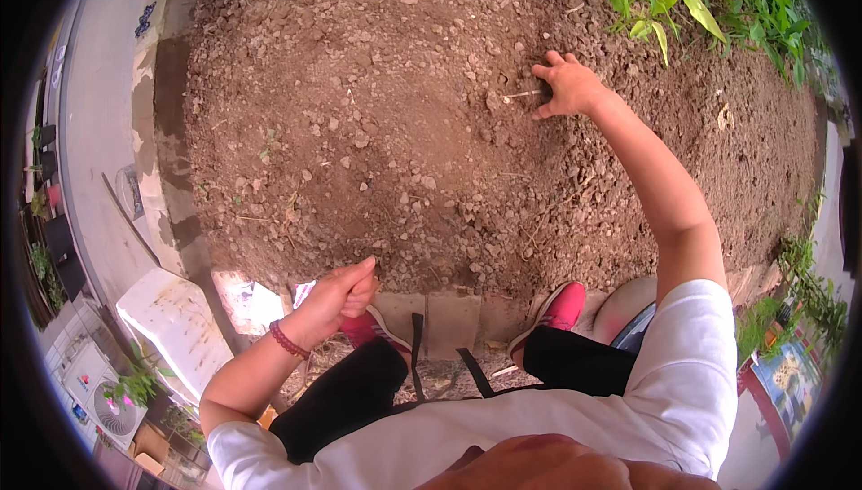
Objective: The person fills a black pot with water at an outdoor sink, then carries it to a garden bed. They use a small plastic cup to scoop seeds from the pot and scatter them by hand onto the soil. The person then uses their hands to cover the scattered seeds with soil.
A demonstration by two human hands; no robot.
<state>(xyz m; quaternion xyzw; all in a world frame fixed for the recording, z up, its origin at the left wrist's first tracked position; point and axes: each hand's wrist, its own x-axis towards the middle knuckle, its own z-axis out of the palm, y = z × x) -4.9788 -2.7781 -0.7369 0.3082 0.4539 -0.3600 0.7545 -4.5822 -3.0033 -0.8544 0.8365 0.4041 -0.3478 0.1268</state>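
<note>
Loose brown soil [377, 119] fills the bed before me. My right hand [569, 88] reaches out over it, palm down with fingers spread, the fingertips at the soil surface. A thin pale twig [522, 94] lies just left of that hand, by its fingers. Closer to my body, my left hand [347, 294] is curled into a fist above the near edge of the bed, the thumb on top. No object shows in the fist, though its palm side is hidden. A red beaded bracelet [288, 342] circles the left wrist.
A leafy green plant [656, 1] grows at upper right, with denser greenery [761, 12] beyond. Brick edging [452, 325] borders the near side by my pink shoes [562, 306]. A concrete curb [176, 146] and white block [176, 328] stand left. A round container [630, 315] sits by my right leg.
</note>
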